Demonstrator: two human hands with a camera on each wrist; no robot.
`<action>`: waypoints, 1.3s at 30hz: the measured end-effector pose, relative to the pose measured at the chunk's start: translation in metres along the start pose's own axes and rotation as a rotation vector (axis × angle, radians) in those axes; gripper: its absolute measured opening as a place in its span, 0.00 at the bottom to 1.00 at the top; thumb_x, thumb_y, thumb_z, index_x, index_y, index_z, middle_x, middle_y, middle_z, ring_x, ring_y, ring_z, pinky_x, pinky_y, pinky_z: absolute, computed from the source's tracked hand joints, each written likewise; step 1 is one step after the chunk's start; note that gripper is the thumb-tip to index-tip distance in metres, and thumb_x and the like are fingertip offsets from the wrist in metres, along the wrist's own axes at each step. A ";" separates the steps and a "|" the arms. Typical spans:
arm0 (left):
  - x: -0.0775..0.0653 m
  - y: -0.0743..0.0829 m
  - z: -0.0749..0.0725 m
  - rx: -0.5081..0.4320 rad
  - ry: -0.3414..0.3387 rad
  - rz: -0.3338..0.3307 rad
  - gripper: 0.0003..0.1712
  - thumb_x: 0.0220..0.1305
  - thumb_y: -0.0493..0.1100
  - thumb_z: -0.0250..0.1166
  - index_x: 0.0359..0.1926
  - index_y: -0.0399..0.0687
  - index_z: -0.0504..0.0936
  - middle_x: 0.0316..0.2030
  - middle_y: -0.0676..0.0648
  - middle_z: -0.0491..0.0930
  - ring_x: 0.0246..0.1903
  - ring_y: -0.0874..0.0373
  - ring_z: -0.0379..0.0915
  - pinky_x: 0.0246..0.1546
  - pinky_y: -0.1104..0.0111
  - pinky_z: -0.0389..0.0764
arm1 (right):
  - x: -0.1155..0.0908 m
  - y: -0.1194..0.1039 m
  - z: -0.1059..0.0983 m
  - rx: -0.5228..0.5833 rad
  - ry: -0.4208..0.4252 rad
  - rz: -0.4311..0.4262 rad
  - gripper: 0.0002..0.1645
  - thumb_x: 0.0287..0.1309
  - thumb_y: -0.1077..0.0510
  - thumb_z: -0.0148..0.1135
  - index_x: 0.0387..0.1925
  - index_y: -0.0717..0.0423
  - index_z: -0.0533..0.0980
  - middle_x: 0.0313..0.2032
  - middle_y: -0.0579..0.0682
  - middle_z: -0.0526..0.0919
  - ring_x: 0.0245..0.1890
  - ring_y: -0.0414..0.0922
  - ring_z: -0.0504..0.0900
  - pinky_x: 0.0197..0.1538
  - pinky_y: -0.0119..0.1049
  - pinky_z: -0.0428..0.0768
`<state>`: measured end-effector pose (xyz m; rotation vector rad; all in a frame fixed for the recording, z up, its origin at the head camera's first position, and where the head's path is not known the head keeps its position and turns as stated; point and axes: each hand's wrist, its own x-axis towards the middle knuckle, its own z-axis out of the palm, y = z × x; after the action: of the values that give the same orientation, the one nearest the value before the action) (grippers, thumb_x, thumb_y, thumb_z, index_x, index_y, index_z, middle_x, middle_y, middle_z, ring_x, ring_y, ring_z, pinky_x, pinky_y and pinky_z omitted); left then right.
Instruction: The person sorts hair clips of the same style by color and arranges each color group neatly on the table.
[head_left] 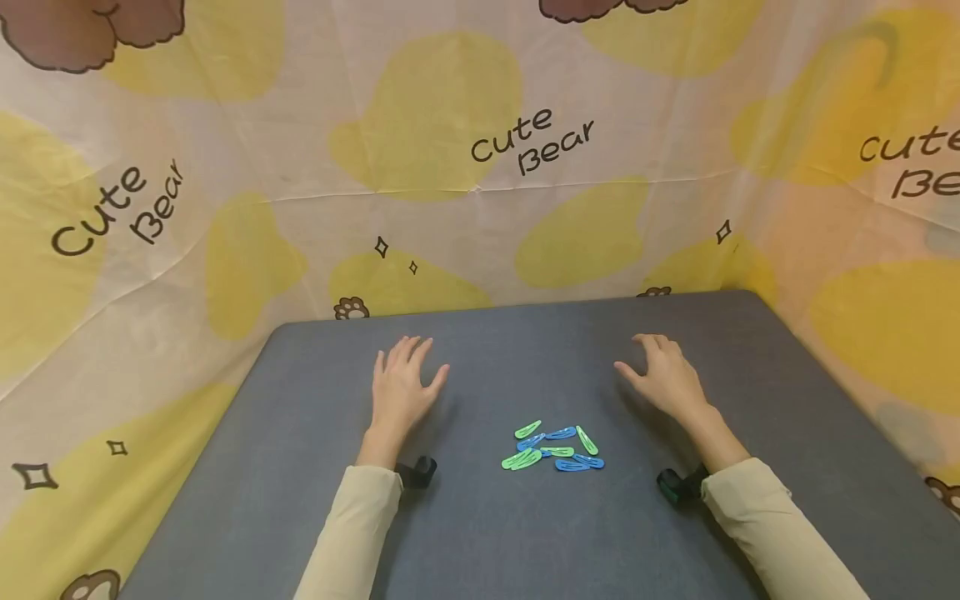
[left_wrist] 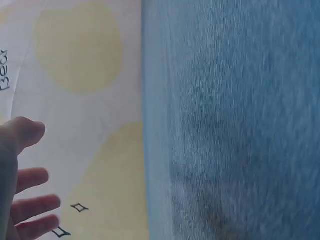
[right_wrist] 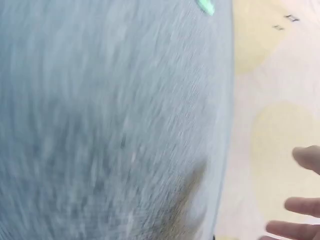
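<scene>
Several green and blue snap hair clips lie in a loose cluster on the grey table, among them a green hair clip [head_left: 528, 430] at the back and a blue hair clip [head_left: 572, 466] at the front. My left hand [head_left: 401, 387] is left of the cluster, fingers spread and holding nothing. On the other side, my right hand [head_left: 666, 379] hovers with its thumb apart from the fingers, also holding nothing. The left wrist view shows the left fingers [left_wrist: 35, 205] extended. At the top of the right wrist view, one green clip [right_wrist: 205, 6] shows blurred.
The grey table [head_left: 480, 542] has rounded far corners. Behind and beside it hangs a patterned cloth [head_left: 442, 108] with yellow patches and "Cute Bear" lettering. Each wrist wears a black camera mount, the left mount [head_left: 420, 472] and the right mount [head_left: 678, 486].
</scene>
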<state>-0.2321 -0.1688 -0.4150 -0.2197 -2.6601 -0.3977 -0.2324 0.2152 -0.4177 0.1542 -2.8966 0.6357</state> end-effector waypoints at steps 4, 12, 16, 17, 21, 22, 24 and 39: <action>-0.006 0.008 0.002 -0.106 0.026 0.044 0.25 0.62 0.52 0.64 0.57 0.48 0.79 0.57 0.42 0.78 0.61 0.44 0.72 0.62 0.45 0.69 | -0.006 -0.006 0.001 0.043 -0.042 -0.001 0.31 0.63 0.47 0.58 0.57 0.68 0.69 0.57 0.70 0.74 0.57 0.66 0.72 0.55 0.62 0.73; -0.016 0.023 0.003 -0.339 -0.092 0.035 0.18 0.61 0.45 0.66 0.51 0.46 0.83 0.52 0.45 0.82 0.56 0.46 0.76 0.56 0.51 0.76 | -0.017 -0.015 0.005 0.127 -0.061 -0.050 0.20 0.61 0.50 0.61 0.43 0.64 0.77 0.40 0.61 0.82 0.38 0.52 0.80 0.43 0.50 0.79; -0.022 0.030 0.004 -0.438 -0.148 0.051 0.16 0.59 0.42 0.67 0.49 0.43 0.84 0.48 0.44 0.84 0.52 0.48 0.79 0.55 0.53 0.77 | -0.022 -0.020 0.007 0.179 -0.102 -0.062 0.15 0.61 0.52 0.62 0.39 0.62 0.79 0.35 0.57 0.83 0.33 0.46 0.79 0.38 0.42 0.78; -0.023 0.031 0.005 -0.471 -0.162 0.056 0.16 0.59 0.41 0.67 0.48 0.42 0.84 0.46 0.43 0.84 0.50 0.48 0.80 0.54 0.53 0.77 | -0.023 -0.022 0.008 0.196 -0.116 -0.066 0.14 0.61 0.53 0.62 0.38 0.62 0.79 0.34 0.56 0.83 0.32 0.45 0.78 0.36 0.40 0.78; -0.027 0.036 0.012 -0.579 -0.223 0.065 0.15 0.58 0.40 0.68 0.46 0.39 0.84 0.43 0.42 0.85 0.45 0.49 0.81 0.49 0.51 0.79 | -0.026 -0.025 0.014 0.240 -0.164 -0.107 0.09 0.61 0.57 0.61 0.35 0.61 0.80 0.30 0.53 0.83 0.28 0.41 0.76 0.31 0.32 0.73; -0.029 0.037 0.014 -0.594 -0.243 0.064 0.15 0.58 0.40 0.68 0.46 0.39 0.84 0.42 0.42 0.86 0.45 0.49 0.82 0.49 0.51 0.79 | -0.026 -0.026 0.015 0.251 -0.181 -0.117 0.09 0.61 0.57 0.61 0.34 0.60 0.80 0.29 0.53 0.83 0.28 0.40 0.75 0.31 0.31 0.72; -0.031 0.040 0.019 -0.613 -0.279 0.064 0.14 0.59 0.41 0.68 0.45 0.39 0.85 0.42 0.43 0.86 0.44 0.50 0.82 0.47 0.52 0.80 | -0.027 -0.028 0.017 0.269 -0.213 -0.131 0.08 0.60 0.59 0.61 0.34 0.61 0.80 0.28 0.52 0.83 0.26 0.39 0.74 0.29 0.30 0.72; -0.035 0.062 0.037 -0.640 -0.475 0.099 0.11 0.60 0.40 0.66 0.42 0.40 0.86 0.34 0.45 0.85 0.32 0.62 0.76 0.33 0.78 0.74 | -0.037 -0.041 0.028 0.404 -0.437 -0.014 0.04 0.52 0.65 0.67 0.30 0.64 0.81 0.22 0.50 0.81 0.15 0.39 0.72 0.23 0.33 0.74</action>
<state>-0.2026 -0.1019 -0.4474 -0.7123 -2.8570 -1.2971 -0.1943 0.1683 -0.4334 0.4100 -3.1179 1.3294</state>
